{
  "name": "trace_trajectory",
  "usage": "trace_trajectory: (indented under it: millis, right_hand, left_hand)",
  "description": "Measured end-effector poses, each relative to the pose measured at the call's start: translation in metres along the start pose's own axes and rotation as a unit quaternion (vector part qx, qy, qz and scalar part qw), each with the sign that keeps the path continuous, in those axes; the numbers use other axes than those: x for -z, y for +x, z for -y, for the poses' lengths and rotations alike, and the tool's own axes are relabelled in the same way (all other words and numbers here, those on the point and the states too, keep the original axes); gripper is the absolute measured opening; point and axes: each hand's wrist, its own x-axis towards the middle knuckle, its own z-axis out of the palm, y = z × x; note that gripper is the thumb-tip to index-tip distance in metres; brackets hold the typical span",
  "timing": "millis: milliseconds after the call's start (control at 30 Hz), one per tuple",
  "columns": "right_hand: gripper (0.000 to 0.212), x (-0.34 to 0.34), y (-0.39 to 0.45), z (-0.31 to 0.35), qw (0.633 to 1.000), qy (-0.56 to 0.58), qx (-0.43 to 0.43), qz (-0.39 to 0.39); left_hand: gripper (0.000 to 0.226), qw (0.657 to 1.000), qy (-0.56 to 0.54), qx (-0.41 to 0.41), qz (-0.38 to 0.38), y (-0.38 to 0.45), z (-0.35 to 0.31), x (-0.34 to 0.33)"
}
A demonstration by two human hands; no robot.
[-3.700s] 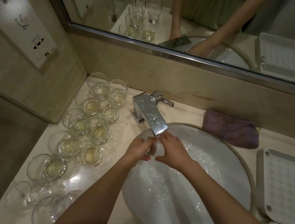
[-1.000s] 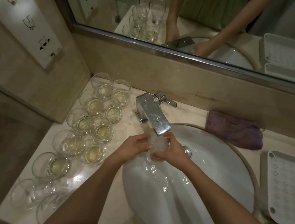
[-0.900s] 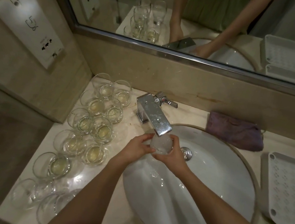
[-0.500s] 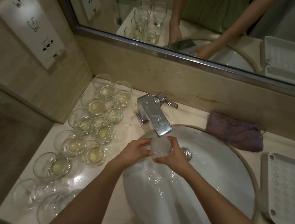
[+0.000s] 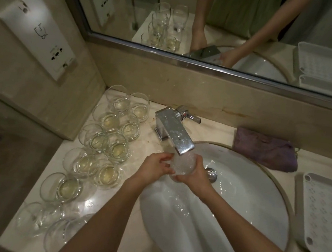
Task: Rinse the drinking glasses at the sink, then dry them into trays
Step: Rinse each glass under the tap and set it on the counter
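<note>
Glossy chrome tap (image 5: 172, 131); clear glass tumblers (image 5: 105, 139); matt purple cloth (image 5: 264, 149)

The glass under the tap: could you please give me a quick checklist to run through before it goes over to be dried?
1. Grip: the left hand and the right hand both hold the glass: ok.
2. Water: it runs from the faucet into the glass: ok.
3. Glass rinsed clean: cannot tell, the foaming water hides it.
4. Cloth: the purple cloth lies on the counter behind the sink, free to pick up: ok.
5. Tray: the white tray to the right of the sink shows bare slots: ok.
6. Faucet shut off: not ok, the water is on.
</note>
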Motion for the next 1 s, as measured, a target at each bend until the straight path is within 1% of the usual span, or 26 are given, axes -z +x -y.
trace_trajectory:
  millis: [33,67,100,167,200,233,267,333,400,467,533,633,700,800,833,933,1000]
  right_hand:
    - [0.082,-0.003,-0.001,-0.002,1.000,-0.004,0.011,-0.007]
    - [0.081,-0.004,-0.001,0.000,0.999,-0.032,0.024,-0.003]
    - [0.080,-0.004,-0.001,0.005,0.996,-0.084,0.038,0.015]
    - [0.083,0.003,0.003,0.013,0.973,-0.212,0.065,0.062]
    - [0.086,0.007,0.005,0.015,0.964,-0.246,0.070,0.076]
    - [0.087,0.009,0.007,0.014,0.963,-0.249,0.065,0.078]
    - [0.086,0.010,0.006,0.012,0.970,-0.228,0.056,0.069]
    - [0.081,0.007,0.001,0.004,0.989,-0.140,0.036,0.032]
    - [0.079,0.003,-0.002,-0.006,0.996,-0.081,0.041,0.007]
    - [0.081,0.001,-0.003,-0.009,0.995,-0.082,0.047,0.010]
    - [0.082,-0.001,-0.002,-0.010,0.997,-0.072,0.043,-0.004]
    - [0.074,-0.006,0.000,-0.008,0.996,-0.052,0.058,-0.043]
    - [0.073,-0.007,0.001,-0.009,0.995,-0.060,0.076,-0.029]
    - [0.079,-0.004,0.002,-0.006,0.996,-0.059,0.053,-0.043]
    - [0.081,-0.003,0.003,-0.006,0.996,-0.061,0.054,-0.035]
    - [0.081,-0.003,0.001,-0.006,0.996,-0.066,0.048,-0.025]
    - [0.080,-0.001,0.000,-0.006,0.996,-0.067,0.052,-0.028]
  left_hand:
    - [0.057,1.000,0.000,0.007,0.003,0.002,0.001,0.002]
    - [0.053,1.000,0.001,0.014,0.007,0.003,0.003,0.006]
    - [0.048,1.000,0.009,0.021,0.014,0.003,0.005,0.009]
    - [0.041,0.998,0.030,0.037,0.028,0.001,0.009,0.012]
    - [0.038,0.998,0.033,0.041,0.027,-0.001,0.011,0.011]
    - [0.036,0.998,0.034,0.039,0.019,-0.002,0.013,0.008]
    - [0.036,0.999,0.036,0.035,0.009,-0.003,0.013,0.004]
    - [0.049,0.999,0.038,0.020,0.002,-0.002,0.012,-0.003]
    - [0.054,0.999,0.044,0.009,0.011,-0.001,0.006,-0.003]
    - [0.051,0.999,0.046,0.010,0.015,0.001,0.005,0.001]
    - [0.051,0.999,0.045,0.003,0.015,0.003,0.005,0.002]
    - [0.055,0.998,0.062,-0.001,0.008,0.003,0.000,0.002]
    - [0.057,0.998,0.059,0.000,0.013,0.003,-0.002,0.006]
    - [0.053,0.998,0.058,0.000,0.016,0.004,-0.001,0.011]
    - [0.053,0.998,0.059,0.004,0.011,0.004,0.000,0.011]
    - [0.046,0.998,0.058,0.009,0.005,0.004,0.001,0.011]
    - [0.049,0.999,0.052,0.010,0.013,0.003,0.002,0.009]
